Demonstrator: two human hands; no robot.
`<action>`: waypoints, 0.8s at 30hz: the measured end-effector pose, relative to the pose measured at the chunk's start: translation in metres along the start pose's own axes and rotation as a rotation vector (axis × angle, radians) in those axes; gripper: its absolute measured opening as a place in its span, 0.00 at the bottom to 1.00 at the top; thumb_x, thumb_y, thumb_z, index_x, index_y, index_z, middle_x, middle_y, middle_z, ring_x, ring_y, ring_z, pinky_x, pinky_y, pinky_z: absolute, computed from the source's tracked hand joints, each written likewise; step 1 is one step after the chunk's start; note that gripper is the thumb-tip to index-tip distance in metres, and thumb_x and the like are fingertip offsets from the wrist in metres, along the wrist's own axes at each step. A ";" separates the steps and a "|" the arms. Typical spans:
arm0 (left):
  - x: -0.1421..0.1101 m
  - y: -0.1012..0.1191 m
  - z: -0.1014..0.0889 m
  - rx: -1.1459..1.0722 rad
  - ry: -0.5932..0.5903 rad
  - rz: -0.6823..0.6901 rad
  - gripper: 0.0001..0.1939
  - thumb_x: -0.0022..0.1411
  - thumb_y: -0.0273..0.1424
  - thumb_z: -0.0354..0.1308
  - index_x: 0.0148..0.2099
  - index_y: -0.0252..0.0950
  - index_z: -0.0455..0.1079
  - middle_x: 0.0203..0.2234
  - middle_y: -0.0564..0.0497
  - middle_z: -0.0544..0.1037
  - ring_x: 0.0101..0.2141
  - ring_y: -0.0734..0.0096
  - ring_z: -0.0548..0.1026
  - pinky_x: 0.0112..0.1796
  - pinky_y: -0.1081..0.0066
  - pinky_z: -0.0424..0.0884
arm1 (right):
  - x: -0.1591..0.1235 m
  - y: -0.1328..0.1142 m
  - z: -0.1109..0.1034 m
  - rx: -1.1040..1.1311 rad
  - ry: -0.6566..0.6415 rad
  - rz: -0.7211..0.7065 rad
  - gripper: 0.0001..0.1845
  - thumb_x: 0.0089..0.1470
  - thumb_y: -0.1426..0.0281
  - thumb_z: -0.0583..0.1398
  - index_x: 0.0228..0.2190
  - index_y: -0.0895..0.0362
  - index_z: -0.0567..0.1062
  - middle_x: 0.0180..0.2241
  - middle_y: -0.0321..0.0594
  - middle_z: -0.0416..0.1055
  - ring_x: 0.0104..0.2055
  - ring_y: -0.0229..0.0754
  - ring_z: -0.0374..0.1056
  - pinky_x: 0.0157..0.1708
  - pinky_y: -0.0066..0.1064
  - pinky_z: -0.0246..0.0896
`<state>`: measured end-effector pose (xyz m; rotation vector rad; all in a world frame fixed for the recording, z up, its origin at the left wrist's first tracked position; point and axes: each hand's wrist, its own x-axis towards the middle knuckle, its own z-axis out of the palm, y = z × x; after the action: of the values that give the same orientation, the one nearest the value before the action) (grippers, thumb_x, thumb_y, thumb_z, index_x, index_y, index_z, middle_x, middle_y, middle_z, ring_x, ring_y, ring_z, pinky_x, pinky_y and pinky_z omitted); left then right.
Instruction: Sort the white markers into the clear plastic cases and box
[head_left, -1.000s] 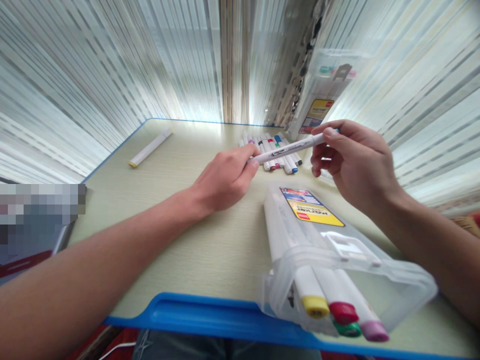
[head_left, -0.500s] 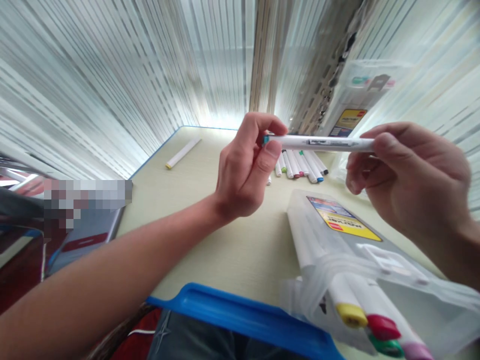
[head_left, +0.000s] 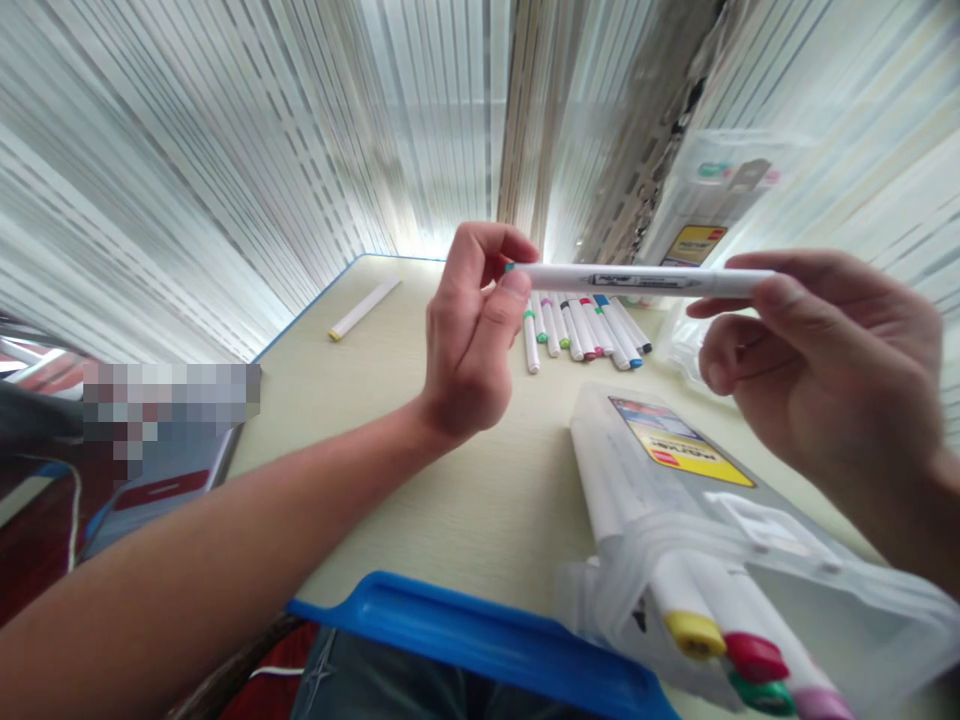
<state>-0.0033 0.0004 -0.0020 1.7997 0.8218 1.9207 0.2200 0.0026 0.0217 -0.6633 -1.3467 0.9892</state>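
Note:
A white marker (head_left: 645, 281) lies nearly level in the air between my two hands. My left hand (head_left: 472, 335) pinches its left end, where a bit of teal shows at the fingers. On the other end, the thumb and fingers of my right hand (head_left: 832, 350) are closed around the barrel. Below my right hand lies a clear plastic marker case (head_left: 596, 450) with its open end toward me; yellow, red, green and pink-purple marker ends stick out. Behind my hands, several white markers (head_left: 576, 335) with coloured ends lie in a row on the table.
One yellow-ended marker (head_left: 365, 308) lies apart on the table (head_left: 300, 420) at the far left. Another clear case (head_left: 694, 210) stands upright at the back right. A blue tray-like edge (head_left: 465, 635) borders the table near my lap. Striped curtains (head_left: 420, 120) hang behind.
Both hands still hold the marker. My left hand and the marker have shifted slightly left, and less of the teal end shows. More of the row of markers behind is visible.

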 end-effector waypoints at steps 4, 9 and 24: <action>0.003 -0.004 0.000 -0.158 -0.011 -0.007 0.07 0.70 0.37 0.52 0.42 0.40 0.65 0.25 0.55 0.64 0.17 0.81 0.56 0.18 0.72 0.52 | 0.000 0.003 -0.003 -0.001 -0.043 0.018 0.07 0.59 0.75 0.62 0.38 0.57 0.81 0.31 0.41 0.81 0.17 0.35 0.66 0.13 0.32 0.53; 0.002 -0.004 -0.001 -0.208 -0.029 -0.007 0.07 0.69 0.36 0.53 0.40 0.39 0.66 0.22 0.56 0.60 0.17 0.79 0.57 0.17 0.71 0.49 | 0.000 0.004 -0.005 -0.024 -0.026 0.050 0.02 0.59 0.71 0.64 0.36 0.54 0.79 0.30 0.39 0.80 0.17 0.35 0.65 0.14 0.30 0.53; 0.001 -0.003 -0.002 -0.172 -0.038 -0.040 0.04 0.61 0.26 0.50 0.36 0.38 0.65 0.23 0.56 0.60 0.18 0.78 0.58 0.17 0.72 0.50 | 0.000 0.002 -0.006 -0.022 -0.036 0.070 0.01 0.55 0.71 0.65 0.32 0.54 0.76 0.27 0.39 0.79 0.17 0.36 0.64 0.15 0.31 0.53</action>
<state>-0.0059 0.0033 -0.0030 1.6995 0.6538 1.8646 0.2250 0.0047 0.0191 -0.7163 -1.3757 1.0479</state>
